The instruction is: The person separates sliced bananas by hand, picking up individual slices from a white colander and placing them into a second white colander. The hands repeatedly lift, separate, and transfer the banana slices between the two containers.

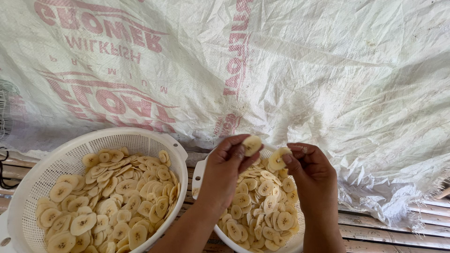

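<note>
head view, left hand: the left hand (225, 171) is raised above the right-hand colander (200, 174), fingers closed narrow on one pale banana slice (251, 144) pinched at its edge, so the flat face stays clear.
head view, right hand: the right hand (311, 175) sits just beside the left, fingertips closed on a small clump of slices (277, 159); the two hands nearly touch, as if the pieces are being peeled apart from each other.
slices under the hands: the heap of slices (262, 211) lies directly below both hands in that colander, so anything dropped lands back in it.
left colander: a bigger white colander (140, 138) stands to the outside of the left forearm, rim near the other colander's handle, with its own heap of slices (108, 197) spread loosely.
sheet beyond the hands: a white woven sack sheet (328, 70) with faded red print spreads ahead of the fingertips, creased but bare.
edges: the sheet's frayed edge hangs to the outside of the right hand over the slatted bench (389, 229).
open room: most open room lies ahead of the hands on the sheet; between the colanders it is tight.
</note>
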